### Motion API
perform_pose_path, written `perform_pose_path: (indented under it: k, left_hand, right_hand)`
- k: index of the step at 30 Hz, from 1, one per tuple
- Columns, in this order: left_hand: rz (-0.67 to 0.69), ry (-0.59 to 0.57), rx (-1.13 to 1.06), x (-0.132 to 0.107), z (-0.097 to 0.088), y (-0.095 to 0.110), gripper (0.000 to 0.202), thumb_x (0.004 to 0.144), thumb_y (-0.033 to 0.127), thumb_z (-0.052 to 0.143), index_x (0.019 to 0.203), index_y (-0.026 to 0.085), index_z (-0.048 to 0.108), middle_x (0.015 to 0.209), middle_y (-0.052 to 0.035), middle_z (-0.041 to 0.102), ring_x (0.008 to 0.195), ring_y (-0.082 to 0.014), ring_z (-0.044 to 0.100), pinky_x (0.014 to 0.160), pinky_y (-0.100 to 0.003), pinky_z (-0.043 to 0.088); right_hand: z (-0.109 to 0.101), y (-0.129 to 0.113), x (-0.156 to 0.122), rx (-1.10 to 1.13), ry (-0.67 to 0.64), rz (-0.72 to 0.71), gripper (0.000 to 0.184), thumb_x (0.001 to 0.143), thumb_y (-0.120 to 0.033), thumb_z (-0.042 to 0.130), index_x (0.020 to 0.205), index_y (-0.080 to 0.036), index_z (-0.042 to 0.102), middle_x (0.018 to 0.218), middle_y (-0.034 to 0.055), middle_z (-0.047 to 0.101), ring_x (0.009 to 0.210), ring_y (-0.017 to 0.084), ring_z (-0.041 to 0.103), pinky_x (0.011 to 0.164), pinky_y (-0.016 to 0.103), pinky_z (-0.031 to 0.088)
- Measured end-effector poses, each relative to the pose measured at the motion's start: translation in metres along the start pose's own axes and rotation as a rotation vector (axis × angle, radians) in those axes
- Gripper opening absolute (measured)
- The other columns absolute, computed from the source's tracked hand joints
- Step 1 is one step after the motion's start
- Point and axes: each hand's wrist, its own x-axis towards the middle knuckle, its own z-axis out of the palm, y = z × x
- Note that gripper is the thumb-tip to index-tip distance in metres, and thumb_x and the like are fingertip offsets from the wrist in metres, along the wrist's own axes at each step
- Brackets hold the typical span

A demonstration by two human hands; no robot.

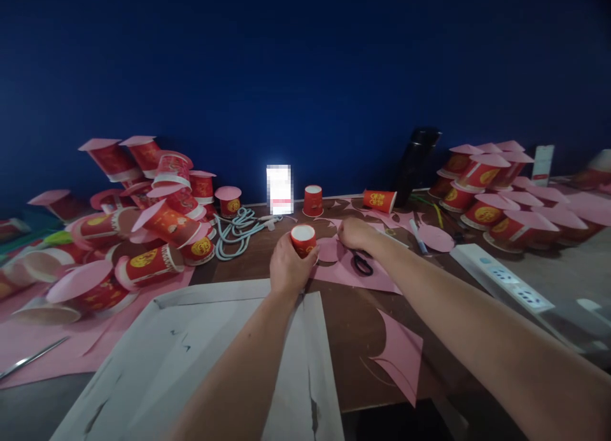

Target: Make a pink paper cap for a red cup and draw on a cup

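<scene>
My left hand (292,266) is wrapped round a red paper cup (304,237), whose white round end faces up. Just right of it, a round pink paper disc (328,251) lies between my hands. The curled fingers of my right hand (356,233) pinch the disc's upper right edge, though the fingertips are partly hidden. Black-handled scissors (363,265) rest on a pink paper sheet (367,280) under my right wrist. Behind my hands stand an upright red cup (313,202) and another red cup (379,200) lying on its side.
Heaped cups with pink discs (157,221) fill the left; more are stacked (496,193) at right. A pale cable (241,234), lit phone (279,189), black flask (419,161), marker (419,237) and power strip (506,279) surround the work. A white box lid (210,326) lies in front.
</scene>
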Motion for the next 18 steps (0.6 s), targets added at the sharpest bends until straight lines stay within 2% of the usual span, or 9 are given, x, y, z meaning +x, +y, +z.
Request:
perform_pose_path:
  k: [7,11,14,18]
  left_hand:
    - [0.021,0.004,-0.024,-0.001,-0.002,0.001,0.058,0.070,0.051,0.064,0.115,0.018,0.049,0.113,-0.0123,0.060,0.109,-0.0273,0.055,0.089,-0.038,0.041]
    - [0.006,0.009,-0.025,-0.001,-0.002,0.001,0.059,0.069,0.050,0.066,0.115,0.018,0.049,0.113,-0.0132,0.060,0.109,-0.0276,0.055,0.089,-0.038,0.041]
    - [0.002,0.008,-0.022,-0.001,-0.002,0.001,0.060,0.069,0.051,0.065,0.115,0.018,0.049,0.112,-0.0133,0.060,0.108,-0.0278,0.056,0.089,-0.038,0.041]
    - [0.008,-0.001,-0.017,-0.001,-0.003,0.001,0.061,0.070,0.053,0.064,0.116,0.017,0.048,0.113,-0.0136,0.060,0.108,-0.0278,0.055,0.089,-0.038,0.041]
  right_hand:
    - [0.000,-0.005,0.000,0.069,-0.012,0.019,0.012,0.066,-0.025,0.069,0.068,-0.013,0.071,0.076,0.0147,0.070,0.081,0.025,0.066,0.068,0.027,0.045]
    - [0.000,-0.006,-0.007,0.223,-0.019,0.044,0.018,0.073,-0.031,0.064,0.066,-0.016,0.068,0.057,0.0076,0.064,0.066,0.019,0.063,0.059,0.025,0.043]
    - [-0.001,-0.004,-0.013,0.379,-0.045,0.076,0.027,0.076,-0.039,0.061,0.064,-0.015,0.064,0.044,0.0024,0.054,0.047,0.013,0.053,0.047,0.024,0.037]
    - [-0.002,-0.003,-0.017,0.605,-0.113,0.137,0.034,0.075,-0.045,0.062,0.060,-0.016,0.057,0.041,-0.0018,0.047,0.034,0.007,0.036,0.036,0.023,0.026]
